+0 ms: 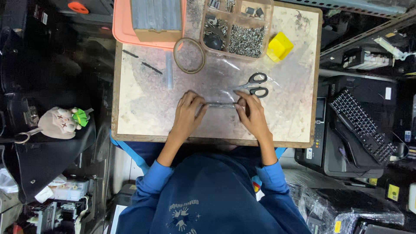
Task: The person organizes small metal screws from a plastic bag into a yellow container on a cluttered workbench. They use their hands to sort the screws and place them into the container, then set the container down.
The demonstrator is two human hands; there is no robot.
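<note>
My left hand (189, 113) and my right hand (251, 113) rest on a worn wooden board (138, 108) and together pinch a thin grey strip-like piece (222, 105), one hand at each end. The piece lies flat on a sheet of clear plastic film (225, 82). Black-handled scissors (253, 85) lie closed just beyond my right hand, touching neither hand.
Behind the hands lie a roll of tape (189, 55), a clear tube (169, 69), a compartment box of screws (237, 27), a yellow block (280, 45) and a pink tray (125, 32) holding a cardboard box. A keyboard (362, 125) sits to the right, a plush toy (63, 122) to the left.
</note>
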